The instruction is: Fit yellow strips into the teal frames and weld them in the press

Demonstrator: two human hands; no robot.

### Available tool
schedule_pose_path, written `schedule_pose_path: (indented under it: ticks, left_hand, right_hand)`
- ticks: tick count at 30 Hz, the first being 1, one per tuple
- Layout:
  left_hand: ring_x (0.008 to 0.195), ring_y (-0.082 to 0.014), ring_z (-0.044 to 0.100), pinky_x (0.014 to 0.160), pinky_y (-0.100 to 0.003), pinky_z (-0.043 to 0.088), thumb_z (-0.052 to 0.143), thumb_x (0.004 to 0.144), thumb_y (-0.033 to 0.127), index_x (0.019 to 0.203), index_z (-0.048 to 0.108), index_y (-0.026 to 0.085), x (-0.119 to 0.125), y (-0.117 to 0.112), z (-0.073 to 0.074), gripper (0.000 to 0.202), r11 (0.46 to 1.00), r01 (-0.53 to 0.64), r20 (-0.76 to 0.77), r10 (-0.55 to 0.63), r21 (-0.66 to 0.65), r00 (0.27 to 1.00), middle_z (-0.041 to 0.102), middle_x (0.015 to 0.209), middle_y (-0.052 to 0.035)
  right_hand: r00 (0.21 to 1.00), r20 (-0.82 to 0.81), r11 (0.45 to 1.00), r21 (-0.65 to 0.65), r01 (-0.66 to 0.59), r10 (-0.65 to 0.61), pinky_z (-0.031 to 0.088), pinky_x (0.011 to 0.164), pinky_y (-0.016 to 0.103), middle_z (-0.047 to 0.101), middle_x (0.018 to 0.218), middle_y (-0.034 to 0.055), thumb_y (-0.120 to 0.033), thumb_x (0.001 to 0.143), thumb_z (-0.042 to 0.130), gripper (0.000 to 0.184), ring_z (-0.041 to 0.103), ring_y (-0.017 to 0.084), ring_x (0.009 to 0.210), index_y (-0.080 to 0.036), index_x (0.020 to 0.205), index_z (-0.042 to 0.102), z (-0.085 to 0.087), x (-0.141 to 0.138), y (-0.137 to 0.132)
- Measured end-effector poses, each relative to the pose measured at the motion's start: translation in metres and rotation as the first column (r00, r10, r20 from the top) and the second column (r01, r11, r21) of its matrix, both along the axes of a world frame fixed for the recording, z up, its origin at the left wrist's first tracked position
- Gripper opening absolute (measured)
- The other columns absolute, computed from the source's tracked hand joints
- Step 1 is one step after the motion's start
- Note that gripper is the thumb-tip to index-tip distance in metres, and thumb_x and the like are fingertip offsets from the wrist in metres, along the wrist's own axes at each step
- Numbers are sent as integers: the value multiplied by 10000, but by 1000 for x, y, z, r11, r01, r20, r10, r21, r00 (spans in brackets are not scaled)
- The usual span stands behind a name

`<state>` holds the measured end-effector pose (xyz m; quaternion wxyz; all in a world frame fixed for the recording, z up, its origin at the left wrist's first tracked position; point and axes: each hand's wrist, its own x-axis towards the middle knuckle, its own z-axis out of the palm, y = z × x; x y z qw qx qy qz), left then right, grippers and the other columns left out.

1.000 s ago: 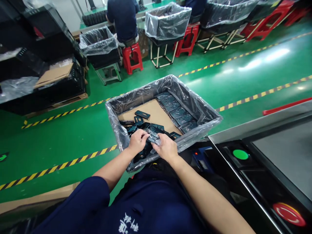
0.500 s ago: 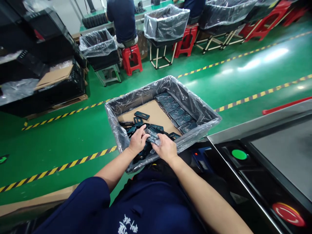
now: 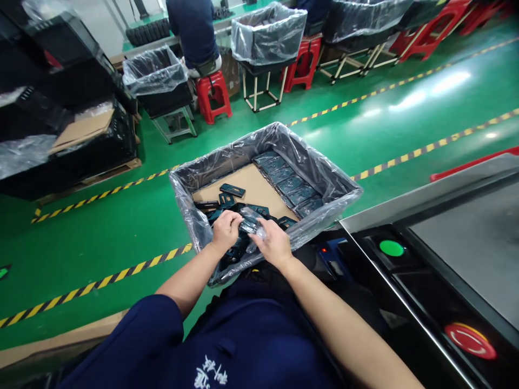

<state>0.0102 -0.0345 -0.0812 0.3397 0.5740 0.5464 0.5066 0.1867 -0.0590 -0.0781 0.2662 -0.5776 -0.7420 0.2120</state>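
Between my hands is a dark plastic part in a clear plastic bag [image 3: 250, 218], held above the near side of a liner-covered bin [image 3: 183, 208]. My left hand [image 3: 226, 231] is closed, with thumb and fingertips pinched at the left end of the bag. Fingers and thumb of my right hand [image 3: 273, 241] close round its right end. Below lie several loose black plastic parts [image 3: 232, 190], heaped on a cardboard sheet [image 3: 259, 186]. Along the bin's right side, several bagged parts [image 3: 290, 183] lie in a row. My hands hide some of the heap.
At right is a machine with a green button [image 3: 391, 248] and a red emergency stop button [image 3: 470, 340]. Across the green floor, a person [image 3: 193, 32] sits on a red stool [image 3: 213, 97] beside other lined bins [image 3: 267, 40]. Black crates [image 3: 93, 140] are stacked at left.
My left hand's raised fingers have drawn in to a pinch at the bag's left end. My right hand keeps its hold. The whole view has shifted slightly.
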Motion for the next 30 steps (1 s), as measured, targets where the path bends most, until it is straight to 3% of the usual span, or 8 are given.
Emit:
schedule_pose_path:
  ticks: [3,6,10,15,19,21,25,30]
  left_hand:
    - [784,-204,531,840,-319,407,643,810,255,694,666,233,-2,4,7,121,998,-52,-21,52,17,998,605,755,-39]
    - [748,-190,530,791,-303,403,642,814,258,713,674,231,-3,6,11,110,997,-57,-59,59,45,996,595,726,-28]
    - [735,-179,542,771,-293,404,646,817,245,731,698,231,-4,6,12,102,998,-53,-69,56,39,996,597,705,-20]
    - [636,-142,536,709,-276,428,670,810,263,785,732,215,-7,3,17,83,998,-48,-62,50,39,997,613,688,-10]
    - [542,-104,517,587,-247,437,677,806,312,886,727,195,-8,4,19,151,1000,-3,-43,4,11,999,621,677,6]
    - [512,-95,510,542,-237,437,663,814,328,927,710,184,-8,6,19,189,1000,8,-11,-8,-8,1000,619,670,12]
    - [524,-92,526,549,-231,456,618,855,355,959,695,178,-10,8,26,219,999,11,-37,-9,38,999,620,683,4]
    - [646,-116,560,651,-250,472,570,892,393,1010,693,181,-15,13,36,272,991,62,-224,-34,118,974,624,773,-24]
  right_hand:
    - [973,-218,995,39,90,-79,492,900,316,659,1067,89,-376,901,562,372,628,225,986,-167,1204,614,-2,1,3]
    - [943,-310,992,11,128,-118,499,876,303,686,979,59,-346,901,529,238,647,205,923,-200,986,698,-3,1,7]
    - [945,-291,988,-53,143,-152,509,843,328,694,930,51,-350,888,535,225,654,218,882,-214,909,712,-2,0,8]
    - [950,-292,991,-105,81,-109,499,893,331,689,1084,45,-385,855,619,367,642,221,958,-234,1187,652,3,-1,7]
    - [966,-257,999,-1,33,-32,493,792,300,685,921,49,-325,900,563,188,641,205,852,-217,925,714,15,-3,9]
    - [975,-221,995,90,41,-20,476,751,295,662,851,50,-300,924,515,221,625,205,811,-207,831,692,22,-3,11]
    - [991,-127,970,244,-2,34,446,777,299,639,872,67,-251,949,427,243,591,212,832,-192,861,646,35,-3,12]
    - [996,-69,962,261,79,-63,439,725,314,613,823,69,-229,924,405,236,567,218,785,-198,805,606,44,7,17]
